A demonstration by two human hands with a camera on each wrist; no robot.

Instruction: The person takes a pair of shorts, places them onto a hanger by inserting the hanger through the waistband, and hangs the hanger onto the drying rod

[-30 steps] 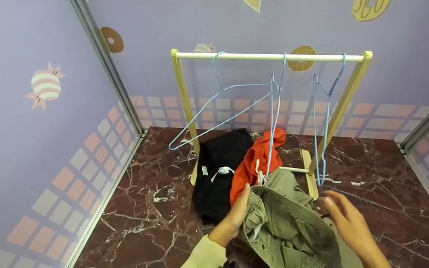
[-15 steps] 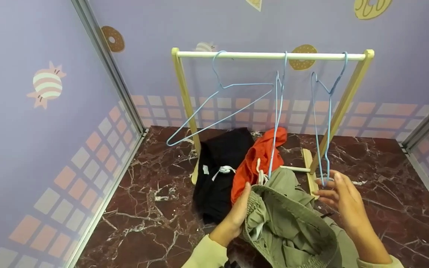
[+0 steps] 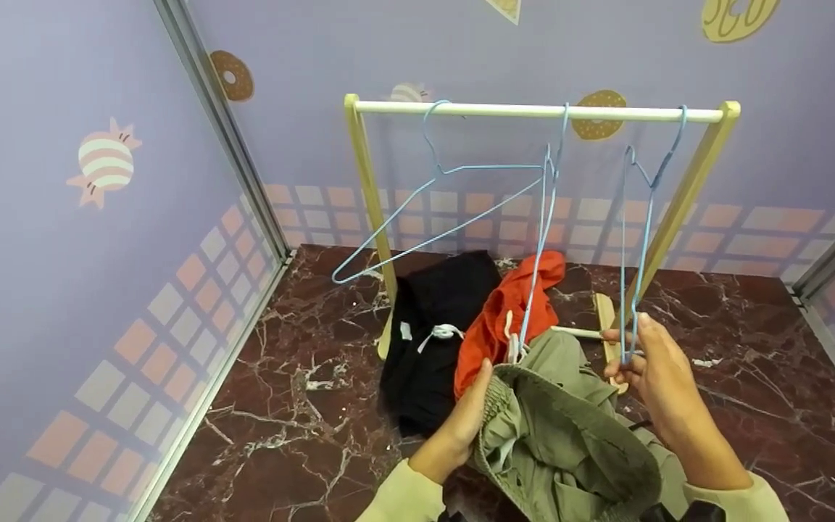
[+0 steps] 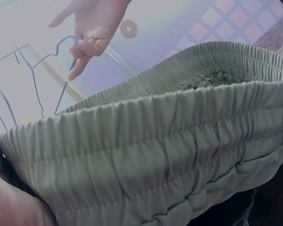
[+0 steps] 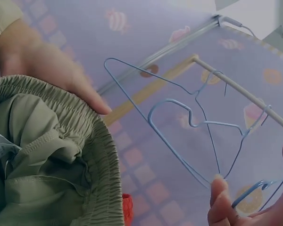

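Gaping up at me, the green pants [image 3: 562, 442] bulge right of my left hand [image 3: 464, 418], which is clamped on their left edge; beyond their right side, my right hand [image 3: 662, 377] grips the low end of a blue hanger [image 3: 652, 186] hooked on a rail [image 3: 504, 110].

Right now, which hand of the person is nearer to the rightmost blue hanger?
The right. The right hand holds the rightmost blue hanger at its lower end; the left hand is away from it, holding the green garment.
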